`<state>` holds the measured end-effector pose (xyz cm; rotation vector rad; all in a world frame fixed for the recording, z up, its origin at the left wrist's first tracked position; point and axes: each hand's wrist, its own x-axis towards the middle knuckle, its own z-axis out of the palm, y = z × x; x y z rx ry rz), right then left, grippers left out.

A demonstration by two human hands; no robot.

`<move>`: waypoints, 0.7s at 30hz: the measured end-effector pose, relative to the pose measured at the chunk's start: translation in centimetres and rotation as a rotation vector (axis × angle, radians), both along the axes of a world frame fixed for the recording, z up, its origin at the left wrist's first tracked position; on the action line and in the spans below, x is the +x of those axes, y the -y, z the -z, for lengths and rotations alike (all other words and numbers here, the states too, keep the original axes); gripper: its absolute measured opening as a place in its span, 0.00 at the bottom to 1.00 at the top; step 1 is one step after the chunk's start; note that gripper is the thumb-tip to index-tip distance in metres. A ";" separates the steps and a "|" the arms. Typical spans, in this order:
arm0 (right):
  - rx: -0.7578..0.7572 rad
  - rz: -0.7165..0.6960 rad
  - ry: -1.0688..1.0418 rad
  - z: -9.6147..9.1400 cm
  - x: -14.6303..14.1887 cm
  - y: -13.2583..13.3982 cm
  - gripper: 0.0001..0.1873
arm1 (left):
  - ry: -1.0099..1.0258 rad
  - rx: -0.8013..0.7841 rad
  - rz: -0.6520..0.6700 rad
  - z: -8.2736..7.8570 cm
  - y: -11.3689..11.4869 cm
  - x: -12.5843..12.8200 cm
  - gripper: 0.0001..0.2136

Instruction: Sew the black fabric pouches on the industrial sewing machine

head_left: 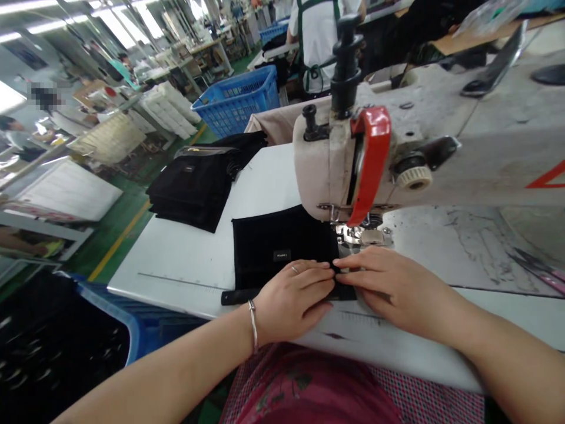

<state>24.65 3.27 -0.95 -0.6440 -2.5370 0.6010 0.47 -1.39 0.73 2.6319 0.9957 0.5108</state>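
One black fabric panel [260, 241], flat on white surface [269, 176].
Left hand [293, 300]: fingers close together, over panel's near edge; right hand [391, 285]: fingers slightly spread, tips at its right edge.

So the left forearm [185, 365] is angled in from the lower left, and the right forearm [498, 341] from the lower right. The left hand [291, 299] is laid palm down just below center, fingers pointed right, pretty flat. The right hand [392, 288] is placed just beside it, fingers stretched left.
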 end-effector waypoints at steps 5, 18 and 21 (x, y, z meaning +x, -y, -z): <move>0.023 0.046 0.003 -0.1 -0.4 -0.2 0.21 | 0.033 0.049 0.058 0.5 -2.6 -0.5 0.13; 0.057 0.337 0.215 0.5 -1.4 -0.7 0.22 | 0.027 0.158 0.067 1.5 -7.8 -1.0 0.11; 0.077 0.340 0.206 0.5 -1.5 -0.7 0.23 | 0.045 0.148 0.073 1.5 -8.3 -1.1 0.11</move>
